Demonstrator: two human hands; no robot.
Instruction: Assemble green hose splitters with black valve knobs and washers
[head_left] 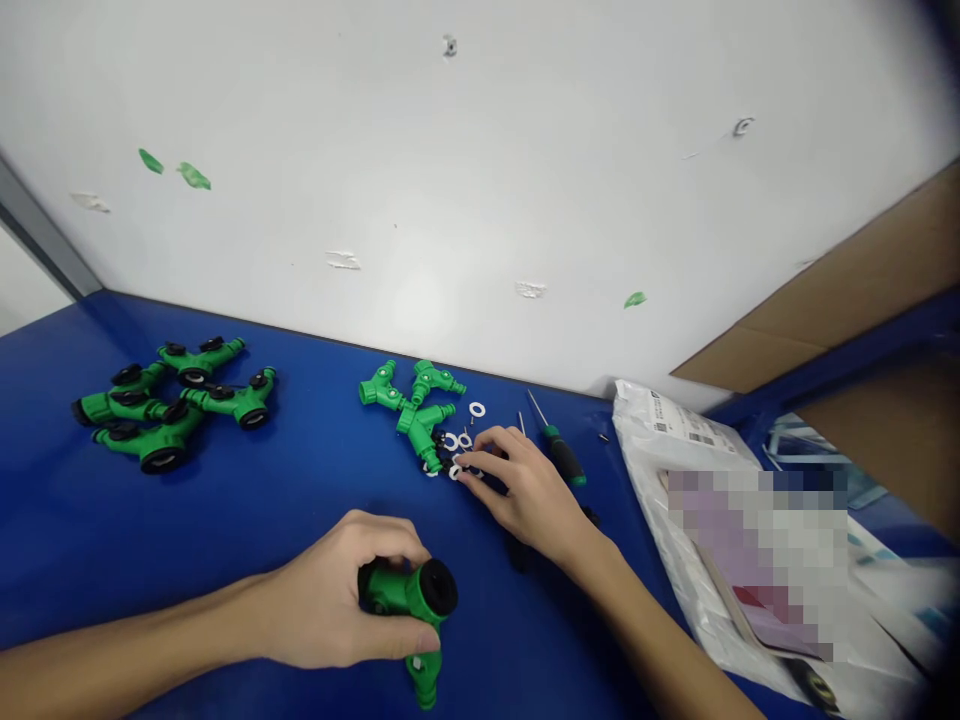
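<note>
My left hand [352,590] is wrapped round a green Y-shaped hose splitter [409,592], held above the blue table near its front. A black round end of the splitter faces up and right, and one green outlet points down. Farther off, my right hand [517,480] reaches into a small pile of white ring washers [451,440] and black bits. Its thumb and index finger pinch at a white ring washer [454,472]. Just left of these fingertips lie several bare green splitter bodies [424,430], without black parts on their tops.
Several green splitters with black valve handles [161,430] are grouped at the left on the blue table [315,480]. Screwdrivers, one green and black [562,455], lie beyond my right hand. A white plastic package [697,440] sits at the right. A white wall [420,180] stands behind.
</note>
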